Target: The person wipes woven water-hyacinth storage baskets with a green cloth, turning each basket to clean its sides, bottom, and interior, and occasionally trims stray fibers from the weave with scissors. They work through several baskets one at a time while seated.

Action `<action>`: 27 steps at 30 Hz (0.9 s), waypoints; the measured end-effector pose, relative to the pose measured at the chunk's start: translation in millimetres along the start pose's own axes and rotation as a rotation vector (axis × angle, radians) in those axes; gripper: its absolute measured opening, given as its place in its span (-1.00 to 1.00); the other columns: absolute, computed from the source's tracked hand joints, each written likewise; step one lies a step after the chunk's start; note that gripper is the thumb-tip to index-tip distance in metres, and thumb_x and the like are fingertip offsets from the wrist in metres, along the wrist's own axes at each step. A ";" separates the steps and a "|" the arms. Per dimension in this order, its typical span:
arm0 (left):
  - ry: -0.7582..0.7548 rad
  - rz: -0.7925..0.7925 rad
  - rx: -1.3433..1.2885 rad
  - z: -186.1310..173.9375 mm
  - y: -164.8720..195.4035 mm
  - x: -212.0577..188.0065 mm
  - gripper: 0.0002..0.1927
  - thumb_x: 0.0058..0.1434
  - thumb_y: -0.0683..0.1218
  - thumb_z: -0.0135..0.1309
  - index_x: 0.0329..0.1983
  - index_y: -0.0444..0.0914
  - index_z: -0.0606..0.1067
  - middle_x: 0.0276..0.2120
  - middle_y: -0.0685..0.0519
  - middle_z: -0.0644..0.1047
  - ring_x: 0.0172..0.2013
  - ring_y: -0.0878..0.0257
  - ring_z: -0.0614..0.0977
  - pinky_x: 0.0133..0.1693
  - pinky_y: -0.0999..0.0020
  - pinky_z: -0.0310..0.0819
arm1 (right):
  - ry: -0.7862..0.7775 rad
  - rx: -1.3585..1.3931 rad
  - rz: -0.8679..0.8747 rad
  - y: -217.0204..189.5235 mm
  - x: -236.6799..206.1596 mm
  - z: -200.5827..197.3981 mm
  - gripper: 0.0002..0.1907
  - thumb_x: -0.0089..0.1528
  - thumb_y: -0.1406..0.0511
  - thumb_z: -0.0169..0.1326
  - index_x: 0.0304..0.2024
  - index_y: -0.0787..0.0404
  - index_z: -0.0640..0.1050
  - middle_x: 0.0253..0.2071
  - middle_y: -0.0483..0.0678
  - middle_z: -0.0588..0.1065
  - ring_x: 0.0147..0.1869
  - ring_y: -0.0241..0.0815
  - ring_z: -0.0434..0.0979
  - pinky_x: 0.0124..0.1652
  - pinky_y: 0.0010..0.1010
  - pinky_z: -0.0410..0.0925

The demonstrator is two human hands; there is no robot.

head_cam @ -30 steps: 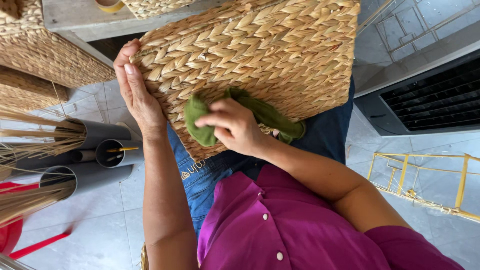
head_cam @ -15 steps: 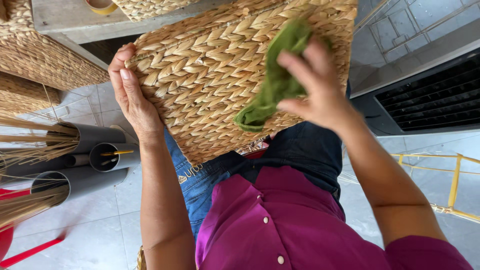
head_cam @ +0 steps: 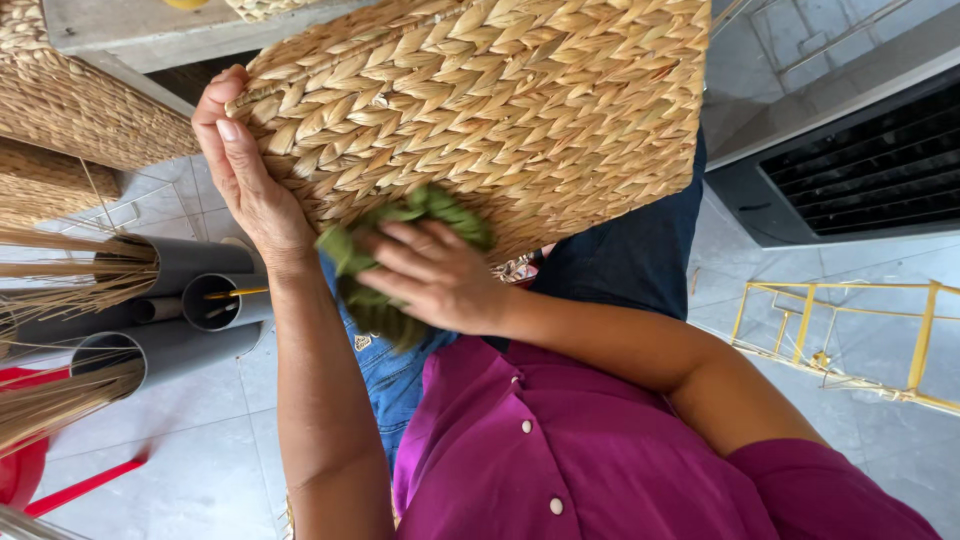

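A large woven straw basket rests on my lap, its braided side facing me. My left hand grips its left edge, fingers curled over the rim. My right hand presses a crumpled green cloth against the basket's lower left side. The cloth bunches under my fingers and hangs a little below the basket. I wear a magenta buttoned shirt and blue jeans.
Grey plastic pipes holding bundles of dry straw stand at the left on a tiled floor. More woven baskets sit at upper left under a wooden shelf. A yellow metal frame lies at right, below a dark grille. A red object is at lower left.
My right hand swept the green cloth up to the basket's upper right, then back down to its lower left. My left hand has kept its grip on the edge.
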State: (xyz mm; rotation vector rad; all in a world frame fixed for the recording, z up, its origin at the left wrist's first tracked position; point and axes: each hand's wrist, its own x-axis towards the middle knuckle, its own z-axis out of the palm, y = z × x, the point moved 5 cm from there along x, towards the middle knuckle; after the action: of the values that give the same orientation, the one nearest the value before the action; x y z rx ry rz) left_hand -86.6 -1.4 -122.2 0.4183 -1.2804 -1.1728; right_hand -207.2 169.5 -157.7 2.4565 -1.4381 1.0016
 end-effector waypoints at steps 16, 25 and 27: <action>-0.033 -0.058 -0.019 -2.3 -6.7 2.8 -0.55 0.67 0.17 -0.20 0.33 -0.27 0.32 0.27 -0.03 0.39 0.26 0.23 0.42 0.38 0.30 0.27 | 0.205 -0.353 0.456 159.7 -116.4 -150.0 -0.58 0.24 0.36 0.27 0.15 0.32 0.58 0.49 0.00 0.31 0.54 0.08 0.32 0.39 -0.10 0.25; -0.012 -0.056 -0.049 -4.8 -8.7 3.6 -0.54 0.66 0.17 -0.20 0.34 -0.27 0.31 0.30 -0.03 0.36 0.31 0.22 0.40 0.41 0.30 0.25 | 0.164 -0.266 0.338 71.5 -55.9 -40.0 -0.65 0.18 0.23 0.34 -0.03 0.16 0.57 0.55 0.02 0.15 0.59 0.13 0.14 0.36 0.11 0.08; -0.022 -0.044 -0.063 -5.3 -9.3 4.5 -0.53 0.66 0.16 -0.20 0.38 -0.26 0.31 0.28 -0.04 0.38 0.29 0.22 0.40 0.40 0.30 0.25 | 0.081 -0.124 0.211 38.7 -23.9 -17.5 -0.57 0.11 0.20 0.36 -0.01 0.14 0.57 0.55 -0.01 0.12 0.58 0.07 0.14 0.34 0.09 0.09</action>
State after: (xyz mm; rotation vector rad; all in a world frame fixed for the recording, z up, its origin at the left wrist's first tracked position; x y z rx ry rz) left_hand -86.6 -10.8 -129.0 0.3903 -1.2549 -1.2549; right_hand -254.8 173.3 -166.8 2.1876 -1.7041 1.0027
